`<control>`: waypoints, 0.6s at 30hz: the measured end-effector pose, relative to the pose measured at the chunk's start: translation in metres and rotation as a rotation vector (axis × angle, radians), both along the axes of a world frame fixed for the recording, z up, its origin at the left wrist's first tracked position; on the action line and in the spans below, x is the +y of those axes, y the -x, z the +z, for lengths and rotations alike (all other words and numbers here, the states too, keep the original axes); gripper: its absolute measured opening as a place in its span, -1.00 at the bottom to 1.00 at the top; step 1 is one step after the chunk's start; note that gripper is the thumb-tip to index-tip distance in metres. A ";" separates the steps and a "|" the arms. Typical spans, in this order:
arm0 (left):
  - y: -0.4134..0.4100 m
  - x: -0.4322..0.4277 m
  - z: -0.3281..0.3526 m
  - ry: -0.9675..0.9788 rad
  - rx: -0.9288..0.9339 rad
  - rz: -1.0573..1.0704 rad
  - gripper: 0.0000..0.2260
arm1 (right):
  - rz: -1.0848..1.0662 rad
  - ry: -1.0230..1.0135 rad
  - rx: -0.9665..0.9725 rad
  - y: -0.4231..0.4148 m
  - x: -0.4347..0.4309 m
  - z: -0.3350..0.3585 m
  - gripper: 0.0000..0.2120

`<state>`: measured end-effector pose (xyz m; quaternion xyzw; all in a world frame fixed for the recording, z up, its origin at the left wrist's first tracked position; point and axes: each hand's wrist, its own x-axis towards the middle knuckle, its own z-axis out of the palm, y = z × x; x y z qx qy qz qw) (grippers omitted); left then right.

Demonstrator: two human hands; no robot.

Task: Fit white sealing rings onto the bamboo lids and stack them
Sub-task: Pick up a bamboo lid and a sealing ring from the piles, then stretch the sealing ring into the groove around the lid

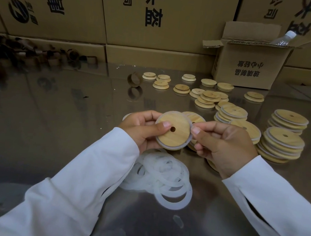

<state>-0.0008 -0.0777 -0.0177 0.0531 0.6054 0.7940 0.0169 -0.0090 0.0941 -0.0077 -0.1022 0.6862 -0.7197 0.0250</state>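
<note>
Stainless steel table [54, 126], backed by a wall of printed cartons [162, 12]; their characters stand upside down to me, and I read "头盔" and "公司".

Far left of my hands: brown cardboard tape cores [53, 61], heaped out of the work area.

Left hand [140, 127]: grips the bamboo lid [173, 129], thumb on its face beside the straw hole, fingers curled behind, so the lid stays steady above the table.

Sealing ring [159, 143]: shows round the lid's rim, apparently seated or nearly so.

Directly under my hands: loose sealing rings [167, 178], kept within easy reach.

Right hand [224, 144]: thumb and forefinger pinch the lid's right edge, judged to be pressing the ring home.

Beyond my hands: bare lids [181, 88], scattered. Just right of my right hand: ringed stacks [282, 144], placed for a short set-down.

Further back right: open carton [251, 70], marked "玻璃制品 小心轻放", also inverted, with a plastic bottle [283, 38] lying on it.
</note>
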 end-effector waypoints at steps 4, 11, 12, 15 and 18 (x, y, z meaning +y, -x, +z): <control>-0.001 0.000 0.000 0.017 0.013 0.005 -0.77 | -0.007 -0.012 0.005 0.001 0.001 -0.001 -0.88; 0.003 -0.007 0.001 0.014 0.188 0.287 -0.75 | -0.051 0.060 -0.037 0.004 0.002 0.000 -0.87; 0.004 -0.011 0.001 0.048 0.230 0.400 -0.76 | -0.054 0.050 -0.029 0.005 0.003 0.000 -0.86; 0.009 -0.023 0.001 0.117 0.300 0.689 -0.88 | -0.039 -0.017 0.007 0.004 0.002 -0.003 -0.85; 0.015 -0.030 -0.004 0.164 0.216 0.834 -0.84 | -0.002 -0.062 0.045 0.002 -0.002 -0.006 -0.85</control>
